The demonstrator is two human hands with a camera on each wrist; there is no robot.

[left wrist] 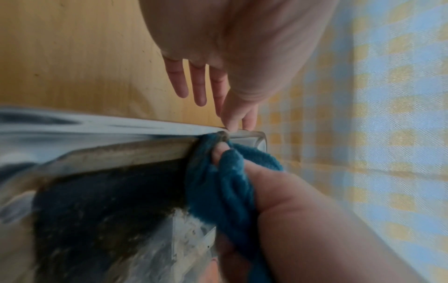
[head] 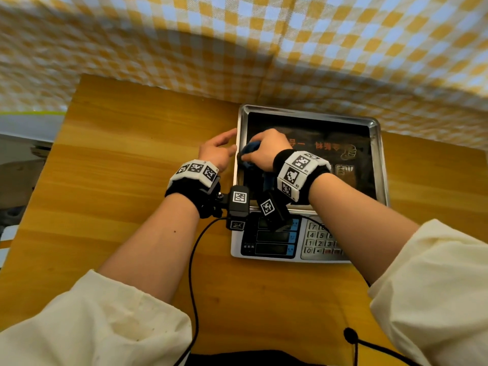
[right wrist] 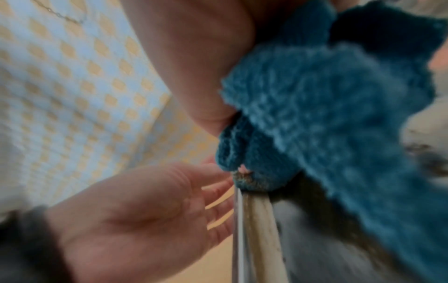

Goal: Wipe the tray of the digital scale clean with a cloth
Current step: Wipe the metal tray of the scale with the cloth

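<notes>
The digital scale (head: 266, 249) stands on the wooden table, its steel tray (head: 375, 133) on top. My right hand (head: 264, 149) grips a bunched blue cloth (head: 250, 150) and presses it into the tray's left side, against the inner wall. In the left wrist view the cloth (left wrist: 218, 187) meets the rim (left wrist: 121, 126) near the far corner, and brown grime lines that wall. My left hand (head: 219, 149) lies outside the left rim with straight fingers (left wrist: 198, 86), thumb tip touching the edge. The right wrist view shows the cloth (right wrist: 327, 114) on the rim (right wrist: 240, 229) beside my left palm (right wrist: 145, 210).
The scale's display and keypad (head: 319, 243) face me below the tray. A black cable (head: 192, 273) runs across the wooden table (head: 118, 167) toward my body. A yellow and white checked fabric (head: 264, 48) hangs behind the table's far edge.
</notes>
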